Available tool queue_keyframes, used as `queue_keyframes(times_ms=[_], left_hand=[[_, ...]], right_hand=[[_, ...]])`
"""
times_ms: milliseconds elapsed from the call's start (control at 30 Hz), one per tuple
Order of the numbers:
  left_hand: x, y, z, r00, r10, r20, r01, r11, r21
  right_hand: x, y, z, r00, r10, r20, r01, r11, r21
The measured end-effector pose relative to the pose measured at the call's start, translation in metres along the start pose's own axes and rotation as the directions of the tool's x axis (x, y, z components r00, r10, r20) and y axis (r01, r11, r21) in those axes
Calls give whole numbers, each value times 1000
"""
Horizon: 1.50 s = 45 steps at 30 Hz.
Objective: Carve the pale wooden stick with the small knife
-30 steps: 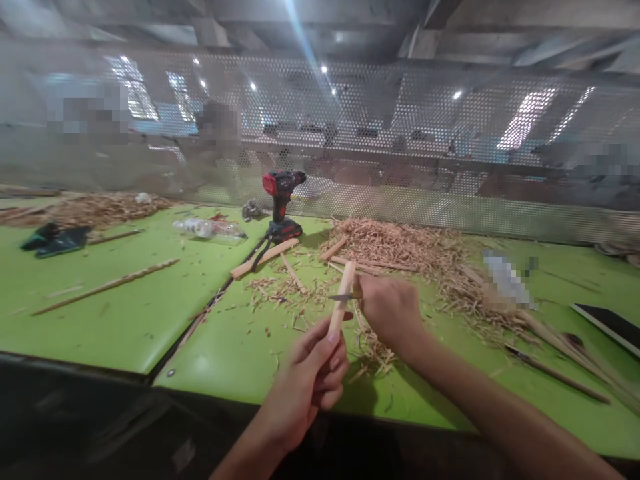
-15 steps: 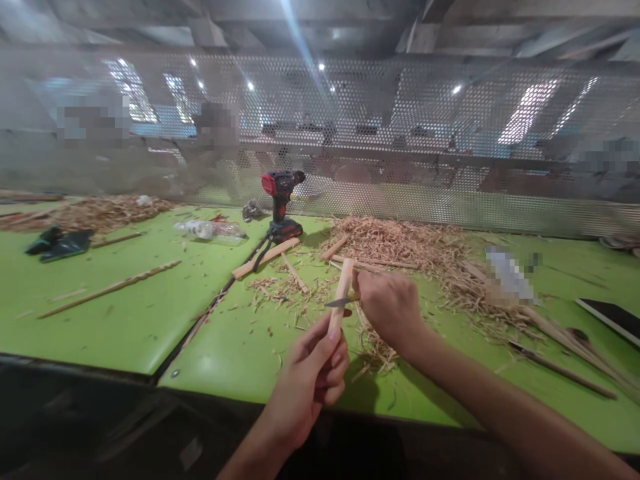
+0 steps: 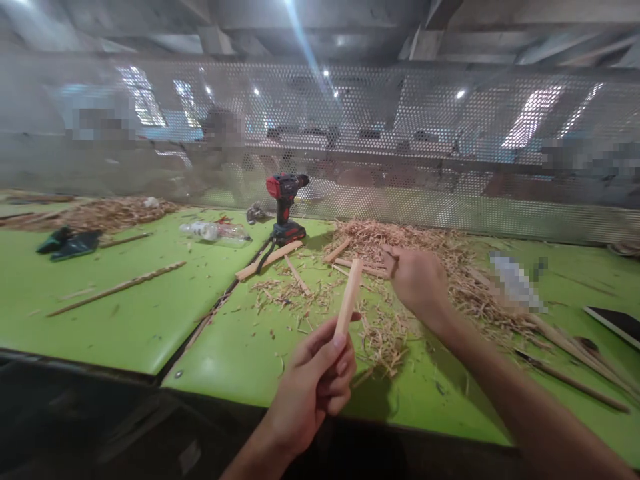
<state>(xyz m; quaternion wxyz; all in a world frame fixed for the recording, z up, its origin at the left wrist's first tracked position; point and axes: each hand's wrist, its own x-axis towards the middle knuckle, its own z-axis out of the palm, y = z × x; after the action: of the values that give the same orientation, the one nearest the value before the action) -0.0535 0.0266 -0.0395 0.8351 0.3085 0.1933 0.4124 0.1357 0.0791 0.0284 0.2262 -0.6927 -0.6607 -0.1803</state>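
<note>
My left hand [image 3: 320, 380] is closed around the lower end of a flat, pale wooden strip [image 3: 350, 293], which points up and away from me above the green table. My right hand [image 3: 417, 277], a short way right of the strip, is curled round a carving knife. Little of the knife shows now, only a dark bit at the fingers, and its blade is apart from the wood. Curled wood shavings [image 3: 385, 340] lie below and between my hands.
A cordless drill [image 3: 285, 207] stands at the back beside a wooden slat [image 3: 270, 260]. Behind it rises a perforated metal screen [image 3: 350, 147]. More shavings heap [image 3: 400, 237] at the back. A knife with a long handle [image 3: 570, 380] and a dark tablet-like slab [image 3: 617, 327] lie right.
My right hand has moved away from the strip, up and to the right, and the knife blade has left the wood. My left hand still holds the strip in nearly the same place.
</note>
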Motion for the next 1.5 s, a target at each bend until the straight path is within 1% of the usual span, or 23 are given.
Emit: queue_keyframes(times_ms=[33, 100, 167, 233, 333, 433, 567, 733, 800, 900, 967, 1067, 1133, 1233, 1300, 1333, 1400, 1433, 1500], left_hand=[[1, 2, 0, 1000, 13, -7, -13, 1000, 2], [4, 5, 1, 999, 34, -9, -34, 999, 14], [6, 6, 3, 998, 58, 5, -58, 998, 27], [7, 6, 5, 997, 78, 14, -78, 996, 37], [9, 3, 5, 997, 82, 10, -82, 995, 51], [10, 1, 4, 996, 85, -9, -84, 995, 49], [12, 1, 2, 995, 92, -25, -91, 995, 34], [10, -1, 2, 997, 78, -28, -77, 997, 22], [9, -2, 1, 996, 76, -35, -76, 997, 14], [10, -1, 1, 995, 83, -58, -83, 997, 3], [11, 0, 1, 995, 86, -58, -86, 996, 6], [12, 1, 1, 995, 84, -52, -83, 996, 13], [10, -2, 1, 995, 78, -67, -77, 997, 11], [3, -6, 1, 998, 21, -64, -20, 1000, 10], [-1, -7, 0, 999, -7, -50, 7, 1000, 3], [-1, -6, -1, 999, -1, -50, 1, 1000, -5], [0, -3, -2, 996, 44, -73, -46, 999, -24], [2, -2, -3, 994, 66, -86, -69, 997, -29], [6, 0, -4, 992, 78, -99, -81, 996, -27]], right_hand=[[-2, -2, -3, 1000, -17, -15, 17, 1000, 0], [-6, -8, -6, 995, -102, -17, 101, 994, -33], [-8, -17, -6, 980, -200, -12, 199, 977, -82], [-7, -23, -3, 965, -261, -25, 254, 955, -153], [0, -25, 0, 965, -259, -40, 241, 937, -253], [2, -24, 1, 959, -279, -49, 253, 922, -292], [-2, -25, 4, 934, -350, -76, 316, 905, -284], [7, -23, 7, 955, -288, -74, 253, 918, -305], [7, -22, 8, 955, -287, -76, 253, 920, -298], [-1, -23, 10, 933, -353, -72, 324, 908, -265], [-6, -26, 12, 920, -381, -87, 348, 900, -262], [-6, -28, 15, 929, -363, -71, 334, 905, -263], [2, -26, 16, 948, -318, -5, 308, 920, -244], [18, -17, 17, 982, -175, 71, 188, 944, -270], [25, -9, 17, 993, -86, 75, 105, 947, -303], [25, -6, 17, 997, -58, 59, 73, 950, -303], [20, -3, 16, 999, -33, 17, 36, 965, -261], [14, -3, 16, 999, -40, 5, 40, 973, -225], [1, -9, 16, 995, -99, 16, 100, 982, -159]])
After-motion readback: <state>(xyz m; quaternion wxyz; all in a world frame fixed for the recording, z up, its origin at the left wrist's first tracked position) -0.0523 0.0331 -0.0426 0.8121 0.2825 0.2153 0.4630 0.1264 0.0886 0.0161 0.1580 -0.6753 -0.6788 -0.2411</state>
